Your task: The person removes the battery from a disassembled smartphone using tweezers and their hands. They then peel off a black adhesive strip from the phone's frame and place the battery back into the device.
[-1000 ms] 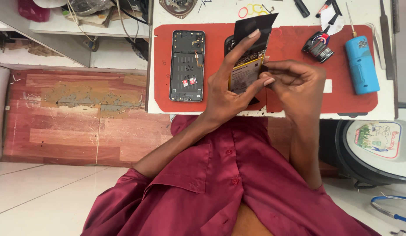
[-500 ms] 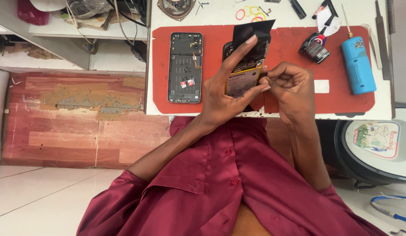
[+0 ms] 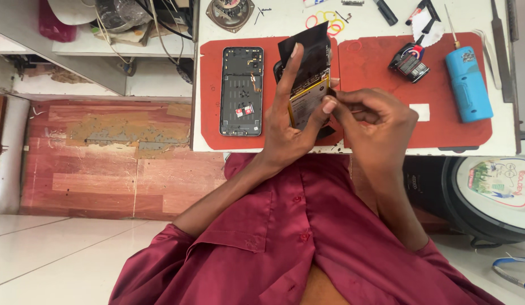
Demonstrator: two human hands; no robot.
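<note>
Risk of creasing the thin dark sheet (image 3: 307, 51) if peeled too sharply off the opened phone (image 3: 309, 93), or of the phone slipping sideways out of a one-handed grip. Left hand (image 3: 288, 127) raised above the red mat (image 3: 375, 127) on the counter (image 3: 274, 20), forefinger stretched up the phone's side, thumb clamping its lower edge. Right hand (image 3: 378, 121) curled tight, fingertips pinched at the phone's right edge. Back cover (image 3: 241, 90) flat on the mat, just to the left.
</note>
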